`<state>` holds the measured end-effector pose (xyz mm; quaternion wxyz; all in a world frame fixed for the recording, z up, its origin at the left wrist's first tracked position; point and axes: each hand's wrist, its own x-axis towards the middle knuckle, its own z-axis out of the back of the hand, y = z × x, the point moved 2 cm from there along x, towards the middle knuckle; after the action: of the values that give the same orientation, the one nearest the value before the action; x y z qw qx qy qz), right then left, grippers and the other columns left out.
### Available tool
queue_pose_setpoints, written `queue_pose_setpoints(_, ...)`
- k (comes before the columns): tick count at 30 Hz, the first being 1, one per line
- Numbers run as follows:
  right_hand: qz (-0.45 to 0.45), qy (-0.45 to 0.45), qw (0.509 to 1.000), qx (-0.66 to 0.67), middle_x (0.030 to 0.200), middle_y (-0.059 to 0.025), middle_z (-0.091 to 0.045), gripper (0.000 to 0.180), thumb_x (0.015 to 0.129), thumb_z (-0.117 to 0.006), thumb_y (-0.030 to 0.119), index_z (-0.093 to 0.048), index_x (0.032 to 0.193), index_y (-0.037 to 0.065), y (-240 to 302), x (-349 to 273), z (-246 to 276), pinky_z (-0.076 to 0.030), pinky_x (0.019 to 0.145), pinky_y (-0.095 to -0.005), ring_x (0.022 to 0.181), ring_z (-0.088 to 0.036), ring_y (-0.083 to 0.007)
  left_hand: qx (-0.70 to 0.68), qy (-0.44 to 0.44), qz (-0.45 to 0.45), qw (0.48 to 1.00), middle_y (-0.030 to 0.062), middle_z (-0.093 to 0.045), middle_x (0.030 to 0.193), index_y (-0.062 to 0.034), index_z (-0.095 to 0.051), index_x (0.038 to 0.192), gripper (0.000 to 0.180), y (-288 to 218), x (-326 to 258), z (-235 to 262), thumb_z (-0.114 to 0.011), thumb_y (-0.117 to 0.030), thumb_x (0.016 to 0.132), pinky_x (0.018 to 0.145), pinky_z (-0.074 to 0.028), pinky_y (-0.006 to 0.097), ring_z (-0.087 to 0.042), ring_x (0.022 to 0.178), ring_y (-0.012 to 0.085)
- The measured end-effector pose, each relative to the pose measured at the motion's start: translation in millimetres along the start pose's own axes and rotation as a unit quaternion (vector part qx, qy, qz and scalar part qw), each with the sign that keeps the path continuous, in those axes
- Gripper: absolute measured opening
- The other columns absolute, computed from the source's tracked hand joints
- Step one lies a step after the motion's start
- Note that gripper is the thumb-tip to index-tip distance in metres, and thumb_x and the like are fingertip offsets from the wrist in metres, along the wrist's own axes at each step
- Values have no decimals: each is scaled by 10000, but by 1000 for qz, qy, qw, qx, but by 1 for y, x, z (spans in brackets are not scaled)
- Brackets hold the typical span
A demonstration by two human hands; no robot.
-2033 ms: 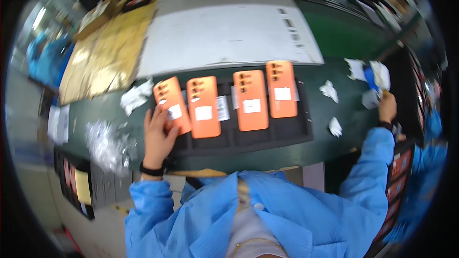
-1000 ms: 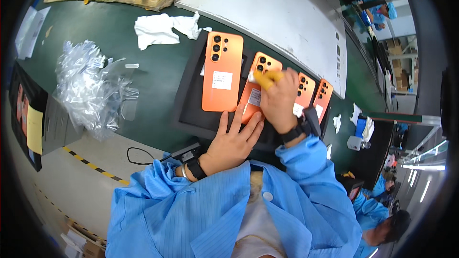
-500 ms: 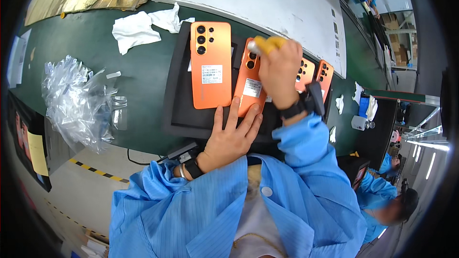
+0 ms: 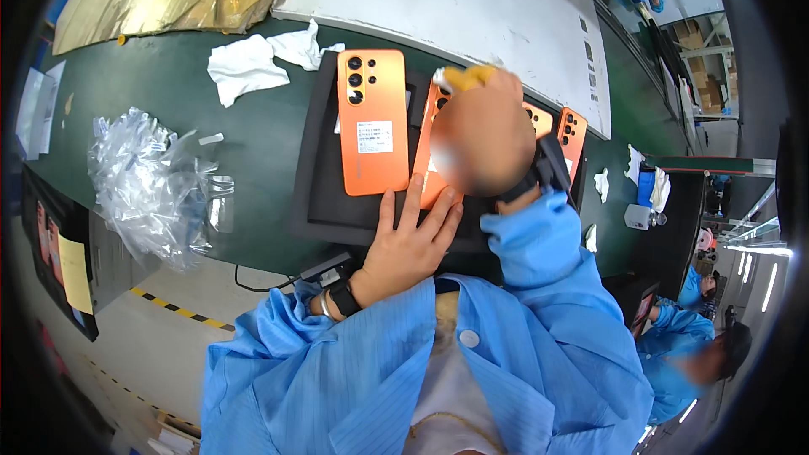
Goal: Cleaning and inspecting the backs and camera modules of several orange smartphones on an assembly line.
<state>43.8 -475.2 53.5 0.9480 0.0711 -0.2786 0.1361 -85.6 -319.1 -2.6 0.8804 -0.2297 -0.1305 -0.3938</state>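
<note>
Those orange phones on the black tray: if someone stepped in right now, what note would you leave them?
Left hand: flat, palm down, fingers pinning the lower end of the second orange phone on the black tray.
Right hand: raised over that phone, pinching a small yellow pad at its camera end.
Four orange phones lie face down in a row; the leftmost orange phone is untouched.
White wipes and clear plastic bags lie left of the tray.
Done or left: cannot tell from this view.

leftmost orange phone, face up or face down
Face down: the leftmost orange phone shows its camera lenses and a white sticker, flat on the black tray.
</note>
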Motion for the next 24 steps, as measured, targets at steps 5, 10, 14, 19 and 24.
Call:
queue_pose_setpoints(5,55,5,993,101,862,-46,-601,240,696,-662,26,-743,914,84,36,-48,20,-446,806,-431,864,-578,-271,-34,16,6,999,113,-551,1429,-126,-664,1263,393,-3,-1,1,-562,-262,909,1021,-370,688,-437,1369,485)
queue_pose_setpoints(10,-99,-57,989,99,871,-78,-638,148,834,-689,63,-763,958,98,-4,-35,18,-433,767,-431,830,-582,-290,2,22,3,1000,70,-479,1500,-192,-622,1339,742,-3,-1,1,-828,-418,663,1017,-385,677,-370,1416,469)
queue_pose_setpoints(14,-86,-47,993,65,866,-76,-637,185,828,-672,58,-762,984,104,-13,-20,10,-419,775,-420,826,-575,-286,-4,12,-4,1000,65,-469,1512,-188,-615,1353,747,-1,0,2,-829,-412,674,1003,-391,683,-362,1419,471)
queue_pose_setpoints(19,-9,13,1000,23,884,-54,-636,249,780,-646,10,-760,978,107,10,-40,20,-418,858,-415,878,-572,-259,-19,24,9,999,63,-466,1515,-178,-606,1363,748,0,1,4,-831,-395,684,1012,-376,686,-358,1422,471)
queue_pose_setpoints(24,-32,26,993,110,884,-62,-665,159,796,-706,70,-764,940,99,8,-38,30,-439,796,-439,830,-601,-288,-37,20,2,999,98,-471,1504,-162,-597,1366,728,0,-4,11,-824,-360,704,1039,-350,688,-353,1426,472)
